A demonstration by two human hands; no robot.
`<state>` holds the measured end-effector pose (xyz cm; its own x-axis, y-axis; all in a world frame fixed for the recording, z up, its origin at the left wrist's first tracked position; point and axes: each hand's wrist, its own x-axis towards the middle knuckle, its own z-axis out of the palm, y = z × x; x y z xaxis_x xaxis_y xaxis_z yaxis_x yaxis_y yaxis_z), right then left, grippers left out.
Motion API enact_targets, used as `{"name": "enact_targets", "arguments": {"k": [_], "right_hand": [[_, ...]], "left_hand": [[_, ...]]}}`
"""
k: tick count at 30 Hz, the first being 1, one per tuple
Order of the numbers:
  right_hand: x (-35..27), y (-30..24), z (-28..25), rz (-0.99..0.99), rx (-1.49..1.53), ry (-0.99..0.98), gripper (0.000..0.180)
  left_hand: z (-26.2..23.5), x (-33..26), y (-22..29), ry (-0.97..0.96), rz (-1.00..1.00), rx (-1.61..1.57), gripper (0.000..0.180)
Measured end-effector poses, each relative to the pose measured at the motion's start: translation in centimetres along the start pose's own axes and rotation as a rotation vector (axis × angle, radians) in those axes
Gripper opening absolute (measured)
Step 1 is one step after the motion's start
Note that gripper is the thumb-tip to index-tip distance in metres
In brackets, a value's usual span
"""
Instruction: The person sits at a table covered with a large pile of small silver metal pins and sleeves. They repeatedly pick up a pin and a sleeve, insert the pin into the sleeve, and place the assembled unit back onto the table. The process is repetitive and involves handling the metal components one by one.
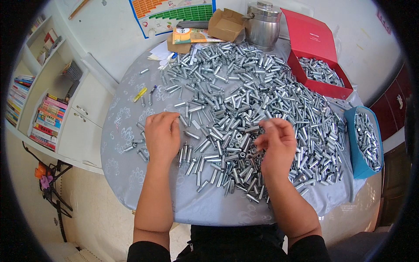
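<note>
Forearms enter low. Left hand (162,136): flat, open, resting on bolts (188,153) at the pile (244,91) edge. Right hand (276,142): fingers curled, contents unclear. Step, I judge: sorting; next needs one bolt pinched.

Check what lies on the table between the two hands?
Head view: loose silver metal sleeves on the grey tablecloth, between left hand and right hand.

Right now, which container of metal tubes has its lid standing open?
The red box at the table's far right; its lid stands upright, while the blue tub has none.
</note>
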<state>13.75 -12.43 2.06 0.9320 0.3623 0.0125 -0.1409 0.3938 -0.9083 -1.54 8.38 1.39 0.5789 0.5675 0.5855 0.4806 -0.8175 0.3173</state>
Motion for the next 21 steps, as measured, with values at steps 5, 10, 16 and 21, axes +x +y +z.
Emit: {"name": "enact_targets", "arguments": {"k": [5,10,16,21], "right_hand": [[-0.6,-0.7,0.6,-0.139,0.05,-0.032,0.021],[-0.8,-0.3,0.7,-0.082,0.006,-0.11,0.021],[-0.7,0.2,0.6,0.008,0.001,-0.12,0.019],[-0.9,0.3,0.8,0.038,-0.036,-0.141,0.015]], "left_hand": [[1.2,-0.7,-0.2,-0.16,0.011,0.117,0.02],[1.3,-0.3,-0.1,-0.175,-0.035,0.126,0.019],[1.3,-0.3,0.0,-0.202,-0.099,0.167,0.019],[1.7,-0.2,-1.1,-0.218,-0.194,0.139,0.02]]}}
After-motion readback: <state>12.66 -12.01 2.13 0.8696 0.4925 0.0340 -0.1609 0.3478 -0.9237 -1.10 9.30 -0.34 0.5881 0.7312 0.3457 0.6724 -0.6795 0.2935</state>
